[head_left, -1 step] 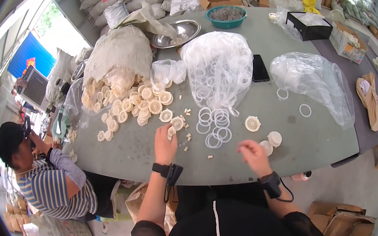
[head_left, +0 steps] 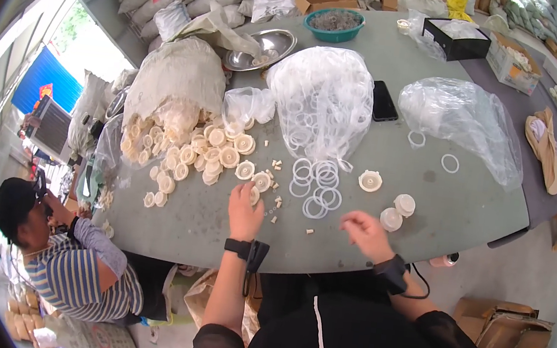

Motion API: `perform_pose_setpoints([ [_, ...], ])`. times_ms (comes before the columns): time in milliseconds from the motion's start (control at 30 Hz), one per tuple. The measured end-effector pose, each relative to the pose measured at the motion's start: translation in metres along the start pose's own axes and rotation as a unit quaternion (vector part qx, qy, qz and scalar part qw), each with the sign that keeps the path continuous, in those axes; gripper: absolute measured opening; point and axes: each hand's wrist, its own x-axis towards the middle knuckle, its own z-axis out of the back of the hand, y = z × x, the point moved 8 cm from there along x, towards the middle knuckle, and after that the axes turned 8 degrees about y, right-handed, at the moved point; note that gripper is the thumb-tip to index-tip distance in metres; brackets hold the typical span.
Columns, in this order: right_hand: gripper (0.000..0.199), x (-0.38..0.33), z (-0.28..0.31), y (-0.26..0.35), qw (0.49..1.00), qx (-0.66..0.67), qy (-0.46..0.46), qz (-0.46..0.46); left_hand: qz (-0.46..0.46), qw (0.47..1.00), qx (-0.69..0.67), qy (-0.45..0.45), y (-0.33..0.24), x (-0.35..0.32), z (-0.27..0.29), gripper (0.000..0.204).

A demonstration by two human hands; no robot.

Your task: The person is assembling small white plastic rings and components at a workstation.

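My left hand (head_left: 244, 215) rests on the table at the near end of a pile of cream plastic caps (head_left: 214, 156), its fingers closed around one cap (head_left: 254, 196) that they partly cover. Just beyond it lies a loose cap (head_left: 261, 181). Small cream plugs (head_left: 278, 202) are scattered to its right. My right hand (head_left: 367, 235) is over the table with its fingers bent and apart, and no object shows in it. Two whitish caps (head_left: 391, 220) sit beside it on the right. A single cream cap (head_left: 370, 180) lies beyond it. Clear rings (head_left: 321, 193) lie between my hands.
A clear bag of rings (head_left: 319, 95), a phone (head_left: 385, 101) and another clear bag (head_left: 462, 123) lie farther back. A cloth sack (head_left: 175, 85) spills caps at left. Behind are a metal bowl (head_left: 262, 50) and green basin (head_left: 332, 33). A person (head_left: 83, 261) sits at left.
My right hand has moved slightly left, away from the two whitish caps, uncovering more of the nearer one. My left hand has hardly moved.
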Motion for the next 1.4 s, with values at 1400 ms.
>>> perform_pose_setpoints([
  [1400,0.019,-0.003,0.006,-0.057,0.957,0.263,-0.109,-0.045,0.118,0.818,-0.541,0.156,-0.081,-0.035,-0.070,0.012],
])
